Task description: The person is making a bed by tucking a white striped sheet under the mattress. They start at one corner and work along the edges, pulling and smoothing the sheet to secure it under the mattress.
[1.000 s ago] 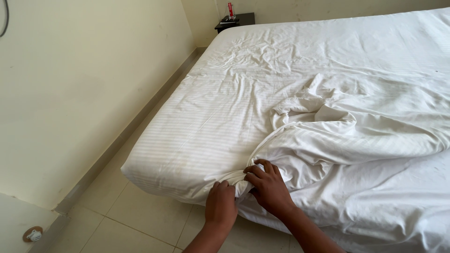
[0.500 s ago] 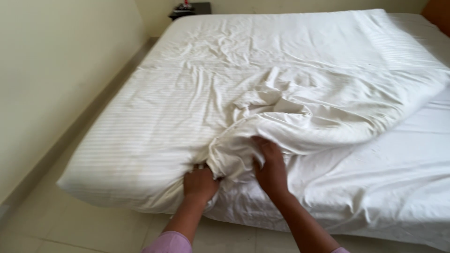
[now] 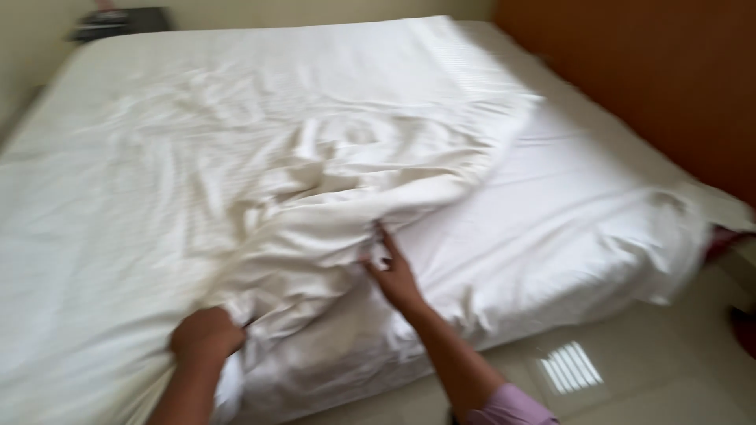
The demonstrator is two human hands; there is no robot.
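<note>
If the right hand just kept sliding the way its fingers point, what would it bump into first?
The right hand points up the bed, fingers already at the bunched fold of the white top sheet. It would most likely push into that fold first. Blur makes depth unclear.

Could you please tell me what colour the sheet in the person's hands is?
White, with faint woven stripes; the head view shows the sheet best.

A rumpled sheet (image 3: 315,181) lies on the mattress (image 3: 567,212). The left hand (image 3: 206,337) grips its near edge; the right hand (image 3: 394,277) rests on it further right.
</note>
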